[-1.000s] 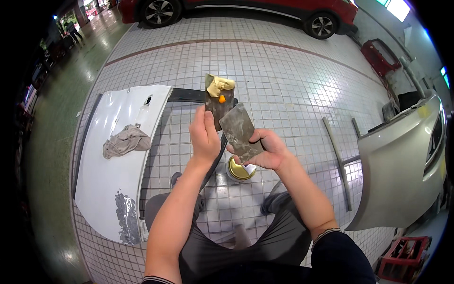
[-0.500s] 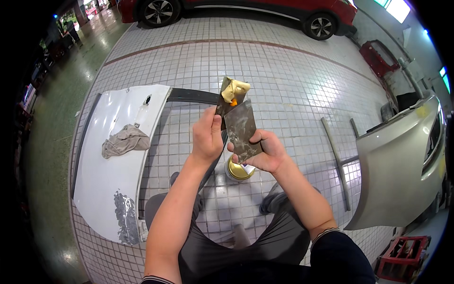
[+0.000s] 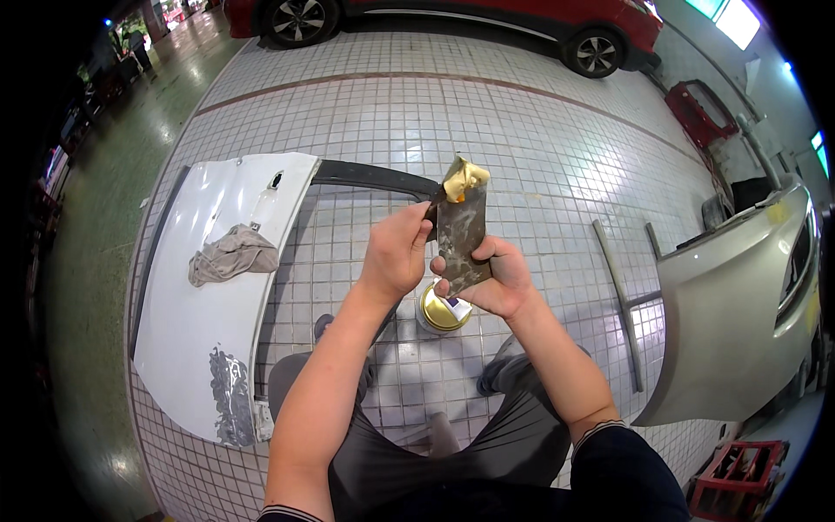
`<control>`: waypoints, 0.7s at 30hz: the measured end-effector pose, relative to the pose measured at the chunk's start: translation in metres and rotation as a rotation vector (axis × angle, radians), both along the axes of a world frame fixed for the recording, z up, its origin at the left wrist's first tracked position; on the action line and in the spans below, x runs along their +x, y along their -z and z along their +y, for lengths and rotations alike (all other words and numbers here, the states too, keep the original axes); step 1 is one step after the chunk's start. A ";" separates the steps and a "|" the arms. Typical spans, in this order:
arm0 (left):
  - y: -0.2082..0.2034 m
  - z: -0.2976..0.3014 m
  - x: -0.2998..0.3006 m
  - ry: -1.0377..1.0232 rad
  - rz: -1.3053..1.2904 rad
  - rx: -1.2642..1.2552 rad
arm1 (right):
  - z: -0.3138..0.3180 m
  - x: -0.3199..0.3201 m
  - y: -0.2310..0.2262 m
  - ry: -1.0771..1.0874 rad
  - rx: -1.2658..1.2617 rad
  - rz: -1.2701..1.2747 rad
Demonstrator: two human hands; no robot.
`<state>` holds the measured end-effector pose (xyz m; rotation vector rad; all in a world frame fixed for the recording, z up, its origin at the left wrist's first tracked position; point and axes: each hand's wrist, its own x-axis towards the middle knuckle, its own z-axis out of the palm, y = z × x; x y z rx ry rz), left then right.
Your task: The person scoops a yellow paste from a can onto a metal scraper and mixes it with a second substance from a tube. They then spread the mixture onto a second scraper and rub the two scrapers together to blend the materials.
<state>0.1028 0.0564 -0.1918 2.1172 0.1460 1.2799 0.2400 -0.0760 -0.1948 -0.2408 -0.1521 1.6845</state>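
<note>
My right hand (image 3: pixel 503 280) is closed on the lower part of a flat metal putty spreader (image 3: pixel 461 235), its face smeared with pale residue. My left hand (image 3: pixel 396 252) pinches a second, darker spreader (image 3: pixel 431 224), which is mostly hidden behind the first. At the upper end of the overlapping blades sits a lump of yellow putty (image 3: pixel 466 177), with a dab of orange paste (image 3: pixel 461 198) at its lower edge. Which blade bears the putty now, I cannot tell. Below my right hand, a round tin with a gold lid (image 3: pixel 446 311) stands on the floor between my feet.
To the left lies a white car door (image 3: pixel 187 322) with a grey rag (image 3: pixel 233 255) and a grey filler patch (image 3: pixel 230 396). A silver car panel (image 3: pixel 718 304) and a metal stand (image 3: pixel 619 304) are at the right. A red car (image 3: pixel 470 17) is parked ahead on the tiled floor.
The spreaders have come together: the left one has swung right behind the right one, carrying the putty rightward and slightly down. The right spreader now stands more upright.
</note>
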 end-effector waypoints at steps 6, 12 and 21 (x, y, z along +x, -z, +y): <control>0.007 0.007 0.001 -0.033 0.021 0.131 | -0.001 0.004 -0.003 -0.012 0.025 0.017; 0.004 0.007 0.000 -0.038 0.065 0.177 | -0.004 0.008 -0.001 -0.003 0.043 0.010; 0.011 0.006 0.001 -0.114 0.533 0.260 | -0.010 0.021 -0.006 -0.016 0.119 -0.012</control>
